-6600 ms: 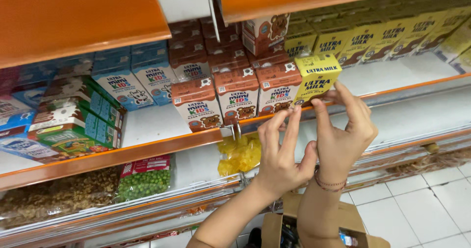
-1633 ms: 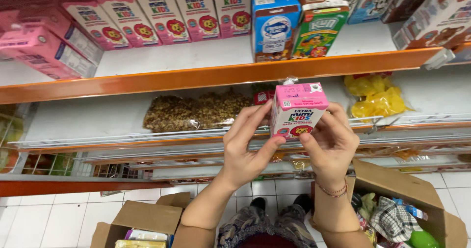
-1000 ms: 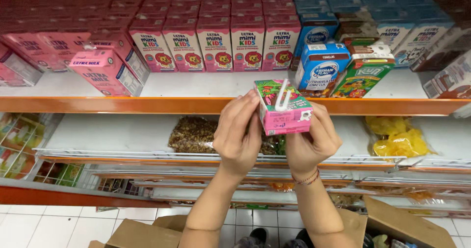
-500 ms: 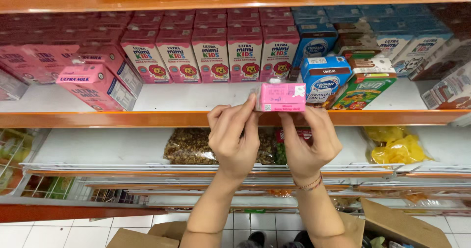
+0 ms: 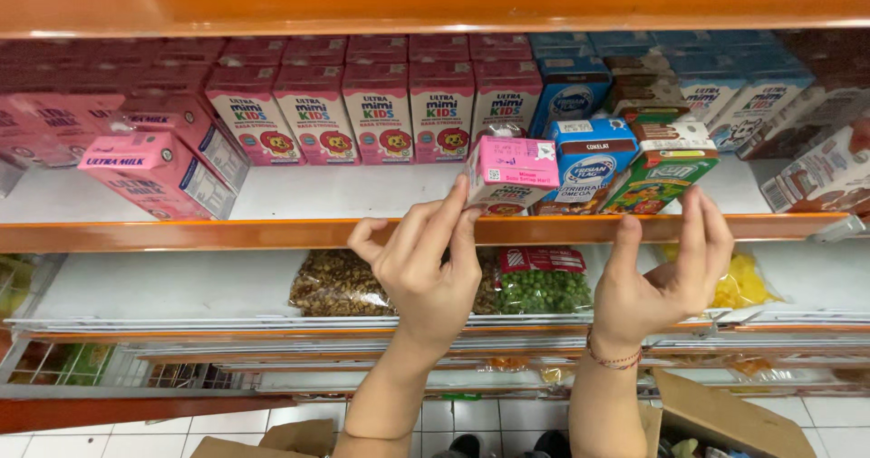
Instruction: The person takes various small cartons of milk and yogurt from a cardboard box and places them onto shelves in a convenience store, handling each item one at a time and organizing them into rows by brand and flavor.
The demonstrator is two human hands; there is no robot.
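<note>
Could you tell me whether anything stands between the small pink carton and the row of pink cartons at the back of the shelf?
Nothing visible does: bare white shelf lies between the small pink carton, touched by the left hand, and the row of pink cartons.

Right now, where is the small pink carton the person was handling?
In the head view, the pink carton sits at the front edge of the orange shelf, just left of the blue carton, with the left hand fingertips touching it.
</note>
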